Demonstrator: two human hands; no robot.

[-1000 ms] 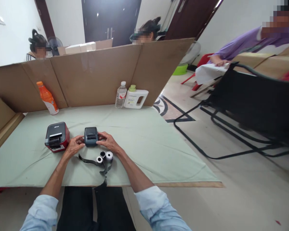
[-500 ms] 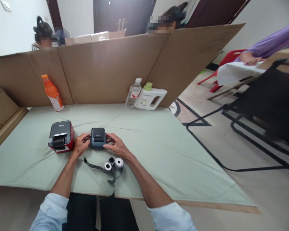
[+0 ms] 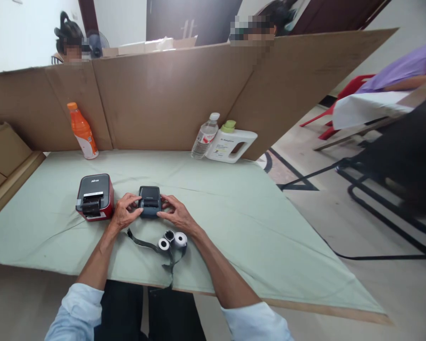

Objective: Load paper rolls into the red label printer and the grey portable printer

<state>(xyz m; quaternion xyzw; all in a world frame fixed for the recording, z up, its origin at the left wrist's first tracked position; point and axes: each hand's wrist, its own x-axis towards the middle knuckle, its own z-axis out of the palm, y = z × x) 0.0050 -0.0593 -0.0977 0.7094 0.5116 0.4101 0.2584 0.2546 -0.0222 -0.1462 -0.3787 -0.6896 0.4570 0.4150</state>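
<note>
A small dark grey printer sits on the green cloth of the table. My left hand grips its left side and my right hand grips its right side, fingers curled onto its top front. Just in front of my hands lie three small paper rolls, two white and one dark, on a black strap that trails off the table's front edge. A bigger red and black printer stands to the left of my left hand.
A cardboard screen walls the back of the table. Against it stand an orange drink bottle, a clear water bottle and a white jug with a green cap. Other people sit behind the screen and at the right, near a black chair frame.
The camera has swung left and tilted a little. Both hands stay on the small printer; their fingers have shifted closer over its top front.
</note>
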